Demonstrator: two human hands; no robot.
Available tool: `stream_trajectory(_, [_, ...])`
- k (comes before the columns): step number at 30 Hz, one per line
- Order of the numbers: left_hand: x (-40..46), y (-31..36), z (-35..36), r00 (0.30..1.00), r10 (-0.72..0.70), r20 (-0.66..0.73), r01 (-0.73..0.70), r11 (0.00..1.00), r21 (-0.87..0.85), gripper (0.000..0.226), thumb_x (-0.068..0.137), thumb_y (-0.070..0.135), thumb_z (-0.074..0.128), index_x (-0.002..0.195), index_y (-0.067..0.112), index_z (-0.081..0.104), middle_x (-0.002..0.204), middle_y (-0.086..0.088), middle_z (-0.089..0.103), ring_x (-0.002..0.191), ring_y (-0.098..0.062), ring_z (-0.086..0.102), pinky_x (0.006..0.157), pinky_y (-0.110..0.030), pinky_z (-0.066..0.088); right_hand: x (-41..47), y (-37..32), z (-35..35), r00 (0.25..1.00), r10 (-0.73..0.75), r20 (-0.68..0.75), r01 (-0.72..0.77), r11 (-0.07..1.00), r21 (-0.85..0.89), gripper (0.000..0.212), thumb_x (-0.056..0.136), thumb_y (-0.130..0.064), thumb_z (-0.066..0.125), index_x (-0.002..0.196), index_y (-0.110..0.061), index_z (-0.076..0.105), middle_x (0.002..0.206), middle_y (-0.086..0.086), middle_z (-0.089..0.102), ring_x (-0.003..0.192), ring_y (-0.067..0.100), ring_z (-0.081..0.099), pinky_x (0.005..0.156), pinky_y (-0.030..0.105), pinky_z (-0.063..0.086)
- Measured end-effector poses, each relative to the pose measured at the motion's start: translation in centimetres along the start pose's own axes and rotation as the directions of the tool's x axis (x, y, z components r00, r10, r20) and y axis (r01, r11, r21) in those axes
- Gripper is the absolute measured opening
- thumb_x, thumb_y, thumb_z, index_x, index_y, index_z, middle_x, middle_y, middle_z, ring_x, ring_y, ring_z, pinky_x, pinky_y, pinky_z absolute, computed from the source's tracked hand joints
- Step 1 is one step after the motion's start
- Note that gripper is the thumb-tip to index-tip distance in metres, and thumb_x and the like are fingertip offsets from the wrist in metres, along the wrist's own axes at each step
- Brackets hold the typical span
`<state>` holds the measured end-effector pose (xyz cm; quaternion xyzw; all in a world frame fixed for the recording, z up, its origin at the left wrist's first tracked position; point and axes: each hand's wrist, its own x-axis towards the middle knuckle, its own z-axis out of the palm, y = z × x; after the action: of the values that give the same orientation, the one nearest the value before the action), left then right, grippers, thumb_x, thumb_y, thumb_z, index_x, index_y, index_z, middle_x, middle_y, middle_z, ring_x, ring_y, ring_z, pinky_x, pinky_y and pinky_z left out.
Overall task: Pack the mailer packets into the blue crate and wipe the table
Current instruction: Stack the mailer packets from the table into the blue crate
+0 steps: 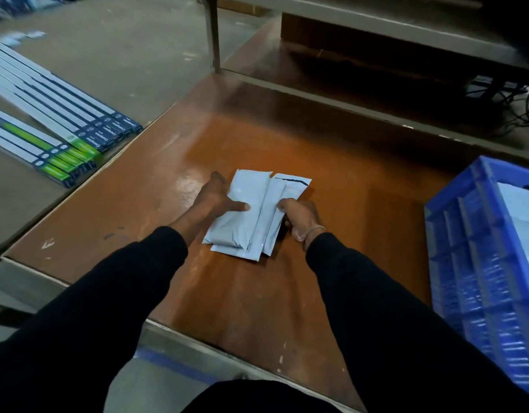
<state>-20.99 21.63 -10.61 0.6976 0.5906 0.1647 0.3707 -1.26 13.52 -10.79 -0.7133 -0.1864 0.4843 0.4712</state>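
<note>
Grey-white plastic mailer packets [251,216] in a small overlapping stack, resting on the orange-brown table [346,222] near its middle, well in from every edge. Exact count unclear; at least three layers show at the near end. Topmost packet on the right has a dark strip across its far end. Surfaces wrinkled, faintly glossy.

Left hand [217,198] clasps the stack's left side, thumb laid over the top, fingers hidden beneath or behind. Right hand [299,217] grips the right side, fingertips curled onto the top packet; thin band at the wrist. Cannot tell whether the stack is lifted or flat on the table.

Blue crate [472,263] at the table's right edge, cut off by the frame; only its ribbed side wall and part of the rim show. Something pale lies inside, too little visible to identify.

Long flat boxes [60,126] lie in rows on a separate surface beyond the left edge, print blurred. Shelf area past the far edge too dark to read.
</note>
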Motion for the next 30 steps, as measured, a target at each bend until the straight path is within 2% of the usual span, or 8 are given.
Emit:
stream_trajectory(2, [0.1, 0.3, 0.2, 1.0, -0.016, 0.02, 0.016, 1.0, 0.019, 0.087, 0.066, 0.047, 0.094, 0.128, 0.01, 0.046, 0.114, -0.002, 0.056, 0.102, -0.022, 0.057, 0.073, -0.039, 0.05, -0.2, -0.1, 0.1, 0.999, -0.003, 0.047, 0.001, 0.999, 0.04, 0.019, 0.081, -0.018, 0.074, 0.098, -0.01, 0.075, 0.087, -0.001, 0.072, 0.068, 0.016, 0.062, 0.049, 0.02, 0.044])
stream_trajectory(7, [0.2, 0.8, 1.1, 0.994, 0.026, 0.103, -0.021, 0.999, -0.045, 0.052, 0.065, 0.045, 0.095, 0.089, 0.014, 0.061, 0.079, 0.004, 0.06, 0.073, -0.013, 0.059, 0.054, -0.029, 0.038, 0.2, 0.7, 0.4, 0.995, -0.023, 0.1, 0.009, 0.99, 0.143, 0.022, 0.082, -0.007, 0.078, 0.103, -0.007, 0.075, 0.106, 0.008, 0.076, 0.089, 0.022, 0.074, 0.073, 0.033, 0.061])
stream_trajectory(10, [-0.4, 1.9, 1.1, 0.982, 0.112, 0.15, -0.079, 0.974, -0.211, 0.036, 0.067, 0.034, 0.096, 0.075, 0.02, 0.064, 0.077, 0.009, 0.069, 0.076, -0.013, 0.069, 0.062, -0.032, 0.053, 0.0, 0.2, -0.4, 0.993, 0.006, 0.12, -0.027, 0.985, 0.17, 0.017, 0.086, -0.003, 0.07, 0.103, -0.007, 0.074, 0.108, 0.012, 0.075, 0.093, 0.029, 0.073, 0.084, 0.044, 0.06])
stream_trajectory(16, [-0.1, 5.4, 1.7, 0.947, 0.24, 0.216, -0.126, 0.89, -0.438, 0.059, 0.069, 0.047, 0.094, 0.106, 0.005, 0.074, 0.103, -0.004, 0.079, 0.095, -0.022, 0.077, 0.086, -0.055, 0.061, -1.0, -2.8, -4.6, 0.978, -0.097, 0.188, 0.045, 0.964, 0.261, 0.032, 0.091, -0.003, 0.068, 0.122, 0.0, 0.067, 0.118, 0.016, 0.072, 0.106, 0.033, 0.07, 0.094, 0.048, 0.056])
stream_trajectory(18, [-0.1, 7.1, 2.3, 0.952, 0.19, 0.239, -0.054, 0.876, -0.479, 0.079, 0.061, 0.053, 0.096, 0.119, 0.008, 0.066, 0.11, -0.003, 0.077, 0.098, -0.02, 0.076, 0.082, -0.05, 0.063, -1.7, -4.0, -6.5, 0.968, -0.159, 0.194, 0.098, 0.951, 0.293, 0.034, 0.09, -0.003, 0.07, 0.124, -0.001, 0.066, 0.117, 0.014, 0.073, 0.104, 0.032, 0.071, 0.089, 0.045, 0.059])
stream_trajectory(21, [-0.7, 9.8, 3.8, 0.939, 0.188, 0.286, 0.006, 0.826, -0.563, 0.074, 0.07, 0.04, 0.094, 0.128, 0.01, 0.057, 0.115, -0.002, 0.075, 0.101, -0.018, 0.074, 0.071, -0.031, 0.063, -2.4, -5.1, -9.8, 0.951, -0.24, 0.194, 0.174, 0.936, 0.305, 0.039, 0.088, -0.005, 0.073, 0.126, -0.002, 0.065, 0.119, 0.014, 0.072, 0.107, 0.033, 0.071, 0.091, 0.048, 0.058])
stream_trajectory(25, [-1.5, 12.8, 6.0, 0.924, 0.183, 0.336, 0.077, 0.771, -0.632, 0.098, 0.055, 0.046, 0.101, 0.132, 0.007, 0.055, 0.122, -0.009, 0.073, 0.108, -0.028, 0.073, 0.085, -0.046, 0.063, -3.3, -5.7, -13.8, 0.953, -0.285, 0.101, 0.25, 0.931, 0.267, 0.044, 0.086, -0.011, 0.077, 0.128, -0.004, 0.065, 0.12, 0.012, 0.072, 0.106, 0.031, 0.071, 0.09, 0.046, 0.058])
stream_trajectory(30, [-3.7, 16.7, 8.6, 0.916, 0.182, 0.357, 0.121, 0.724, -0.679, 0.081, 0.058, 0.034, 0.097, 0.125, 0.008, 0.061, 0.114, -0.006, 0.076, 0.101, -0.023, 0.075, 0.074, -0.035, 0.063, -5.4, -7.1, -18.4, 0.932, -0.333, -0.143, 0.357, 0.913, 0.198, 0.023, 0.094, -0.017, 0.069, 0.114, -0.006, 0.069, 0.109, 0.009, 0.075, 0.093, 0.022, 0.074, 0.075, 0.034, 0.061])
